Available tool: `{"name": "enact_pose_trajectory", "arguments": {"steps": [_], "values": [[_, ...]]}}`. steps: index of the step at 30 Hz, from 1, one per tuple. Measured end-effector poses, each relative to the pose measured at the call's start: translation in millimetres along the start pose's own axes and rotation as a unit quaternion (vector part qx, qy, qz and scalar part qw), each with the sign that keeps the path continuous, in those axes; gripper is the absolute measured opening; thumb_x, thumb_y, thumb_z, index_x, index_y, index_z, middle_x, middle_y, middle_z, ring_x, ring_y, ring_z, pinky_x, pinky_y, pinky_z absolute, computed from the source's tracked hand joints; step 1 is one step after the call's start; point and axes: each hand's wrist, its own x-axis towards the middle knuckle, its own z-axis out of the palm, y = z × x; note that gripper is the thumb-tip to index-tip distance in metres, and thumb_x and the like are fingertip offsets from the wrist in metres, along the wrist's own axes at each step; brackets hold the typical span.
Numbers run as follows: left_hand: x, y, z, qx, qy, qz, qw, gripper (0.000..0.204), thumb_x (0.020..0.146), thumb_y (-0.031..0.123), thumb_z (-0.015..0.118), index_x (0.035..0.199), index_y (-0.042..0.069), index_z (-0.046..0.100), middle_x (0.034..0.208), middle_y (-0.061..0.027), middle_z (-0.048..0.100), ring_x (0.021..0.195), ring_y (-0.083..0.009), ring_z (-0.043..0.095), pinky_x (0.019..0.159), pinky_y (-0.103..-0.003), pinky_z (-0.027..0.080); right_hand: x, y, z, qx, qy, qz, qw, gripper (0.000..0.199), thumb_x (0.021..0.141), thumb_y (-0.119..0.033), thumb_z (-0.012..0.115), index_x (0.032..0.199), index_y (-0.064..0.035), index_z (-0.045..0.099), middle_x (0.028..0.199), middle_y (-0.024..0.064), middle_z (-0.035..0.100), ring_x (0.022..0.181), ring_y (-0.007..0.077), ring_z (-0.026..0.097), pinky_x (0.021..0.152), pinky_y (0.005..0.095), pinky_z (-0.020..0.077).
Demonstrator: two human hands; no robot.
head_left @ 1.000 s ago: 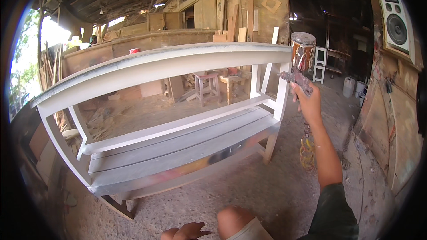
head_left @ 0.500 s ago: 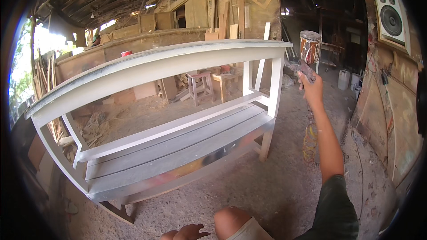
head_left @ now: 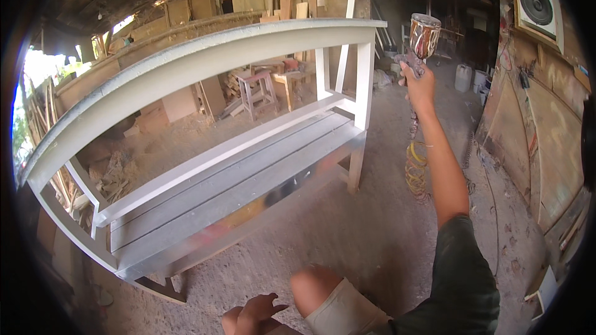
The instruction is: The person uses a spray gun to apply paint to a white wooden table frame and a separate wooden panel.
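My right hand (head_left: 421, 90) is wrapped round the handle of a paint-spattered spray gun (head_left: 411, 65), whose cup (head_left: 425, 37), streaked with brown and white, stands on top. The gun is held up at arm's length, just beyond the right end of a white-painted wooden table (head_left: 198, 58) and apart from it. Under the tabletop are white legs, a long white rail (head_left: 223, 161) and grey slats (head_left: 248, 176) smeared with red, yellow and black along the front edge. Low in front of me, my left hand (head_left: 256, 311) lies by my knees with its fingers stretched out, holding nothing.
A coiled yellow hose (head_left: 416, 170) hangs below the gun toward the dusty floor. Beyond the table are a small stool (head_left: 257, 93) and scrap wood. Jugs and buckets (head_left: 463, 78) stand at the back right, near a wall-mounted speaker (head_left: 537, 4) and leaning boards (head_left: 559, 142).
My view has tipped down and swung slightly right, so the table sits higher and farther left. The spray gun stays raised in my right hand; more of my left hand shows.
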Motion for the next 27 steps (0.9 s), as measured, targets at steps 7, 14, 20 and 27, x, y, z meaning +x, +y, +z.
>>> {"name": "enact_pose_trajectory", "arguments": {"steps": [7, 14, 20, 27], "values": [[-9, 2, -5, -0.079, 0.130, 0.017, 0.988, 0.063, 0.094, 0.059, 0.065, 0.128, 0.006, 0.069, 0.104, -0.0189, 0.076, 0.099, -0.0380, 0.072, 0.087, -0.048, 0.057, -91, -18, -14, 0.117, -0.112, 0.086, 0.983, 0.038, 0.097, -0.032, 0.072, 0.125, -0.0050, 0.068, 0.100, 0.0088, 0.077, 0.078, 0.0144, 0.075, 0.043, 0.0254, 0.0456], [-26, 15, -43, -0.206, 0.395, 0.099, 0.890, 0.027, 0.097, 0.025, 0.072, 0.105, 0.000, 0.076, 0.099, -0.0179, 0.075, 0.081, -0.0305, 0.072, 0.072, -0.039, 0.056, -262, -24, -25, 0.150, -0.310, 0.218, 0.913, 0.026, 0.099, -0.019, 0.069, 0.118, -0.0022, 0.072, 0.098, 0.0072, 0.077, 0.077, 0.0116, 0.072, 0.047, 0.0239, 0.0470], [-27, 71, -128, -0.278, 0.409, 0.121, 0.861, 0.027, 0.099, 0.026, 0.070, 0.105, 0.000, 0.076, 0.095, -0.0151, 0.076, 0.083, -0.0233, 0.072, 0.075, -0.034, 0.053, -360, -15, -17, 0.203, -0.378, 0.303, 0.851, 0.027, 0.100, -0.014, 0.066, 0.122, 0.0015, 0.069, 0.102, 0.0087, 0.077, 0.079, 0.0119, 0.072, 0.049, 0.0228, 0.0488], [15, 61, -110, -0.402, 0.340, 0.125, 0.841, 0.036, 0.102, 0.035, 0.067, 0.103, 0.000, 0.074, 0.086, -0.0157, 0.073, 0.077, -0.0191, 0.066, 0.075, -0.035, 0.052, -390, -3, -6, 0.140, -0.443, 0.308, 0.830, 0.019, 0.100, -0.015, 0.069, 0.111, 0.0009, 0.073, 0.096, 0.0059, 0.078, 0.076, 0.0072, 0.070, 0.047, 0.0212, 0.0462]]}}
